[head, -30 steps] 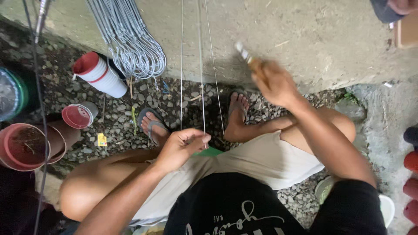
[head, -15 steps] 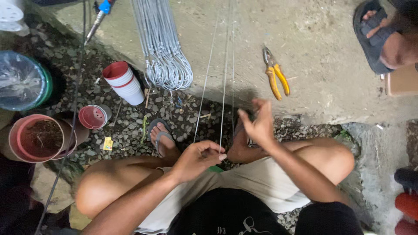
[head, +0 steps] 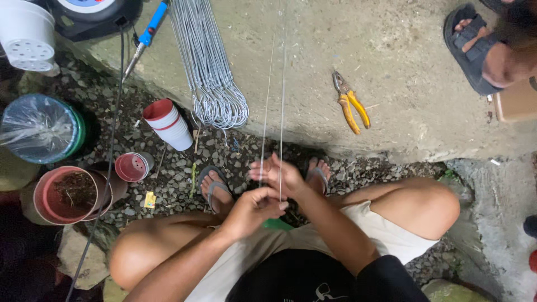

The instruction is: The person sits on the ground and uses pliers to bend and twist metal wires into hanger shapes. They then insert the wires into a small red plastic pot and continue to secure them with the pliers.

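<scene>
Pinching low at frame centre, the left hand [head: 251,211] closes thumb and fingers on the thin wires [head: 274,112]; the right hand [head: 282,176] sits just above it, fingers loosely spread around the same strands (grip unclear); their long axis runs straight up toward the top edge; yellow-handled pliers [head: 349,103] lie upper right, nearer the right hand.

Both hands meet between the knees: the left hand [head: 253,210] pinches the thin wires [head: 267,112], and the right hand [head: 282,176] touches them just above. Yellow-handled pliers [head: 349,103] lie on the concrete slab [head: 403,123], beside a bundle of bent wires [head: 215,84].
</scene>
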Demonstrator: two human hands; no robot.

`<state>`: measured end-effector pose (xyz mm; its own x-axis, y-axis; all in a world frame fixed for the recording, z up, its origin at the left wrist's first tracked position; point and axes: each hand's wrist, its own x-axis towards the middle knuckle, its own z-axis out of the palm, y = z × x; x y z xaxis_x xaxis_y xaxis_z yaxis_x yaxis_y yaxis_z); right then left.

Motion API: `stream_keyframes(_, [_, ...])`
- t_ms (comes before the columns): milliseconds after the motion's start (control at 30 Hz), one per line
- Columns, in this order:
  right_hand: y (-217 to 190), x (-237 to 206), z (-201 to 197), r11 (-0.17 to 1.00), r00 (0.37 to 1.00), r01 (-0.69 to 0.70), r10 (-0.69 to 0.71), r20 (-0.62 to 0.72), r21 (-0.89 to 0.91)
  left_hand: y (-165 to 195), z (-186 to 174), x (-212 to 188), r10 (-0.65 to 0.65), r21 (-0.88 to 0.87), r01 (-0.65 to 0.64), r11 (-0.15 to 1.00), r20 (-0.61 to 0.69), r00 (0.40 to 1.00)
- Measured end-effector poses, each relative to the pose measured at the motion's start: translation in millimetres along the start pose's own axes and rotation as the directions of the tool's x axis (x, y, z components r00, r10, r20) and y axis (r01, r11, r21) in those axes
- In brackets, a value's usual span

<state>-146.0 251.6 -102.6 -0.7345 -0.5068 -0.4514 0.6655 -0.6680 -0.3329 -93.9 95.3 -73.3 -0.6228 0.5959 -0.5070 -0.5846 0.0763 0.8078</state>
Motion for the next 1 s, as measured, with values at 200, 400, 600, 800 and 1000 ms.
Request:
stream_keyframes(200, [-45.8, -50.2, -30.8, 0.707, 0.79, 0.149, -0.505, -0.347, -0.691, -17.2, -15.3, 10.1, -0.025, -0.281, -0.011, 0.96, -0.124, 0.992])
stream_keyframes(400, [-59.5, -74.1, -33.1, -0.103, 0.725, -0.064, -0.688, 0.025, -0.993, -23.7, -19.0, 29.3, -0.155, -0.249, 0.079, 0.965, -0.303, 0.94])
stream_keyframes(600, [-47.0, -58.9, -34.5, 0.005, 0.824, -0.052, -0.565, -0.046, -0.999, -22.0, -11.9, 28.5, -0.066, 0.01, 0.078, 0.997, -0.426, 0.902])
stream_keyframes(800, [-40.1, -60.1, -33.8, 0.028, 0.844, 0.005, -0.536, -0.011, -1.0, -7.3, 19.8, 8.6, 0.381, 0.341, -0.254, 0.905, -0.383, 0.842])
stream_keyframes(1000, [-40.5, -67.5, -25.0, -0.027, 0.822, 0.066, -0.565, 0.07, -0.997, -3.5, 35.9, 24.1, 0.0, -0.263, 0.017, 0.965, 0.063, 0.998])
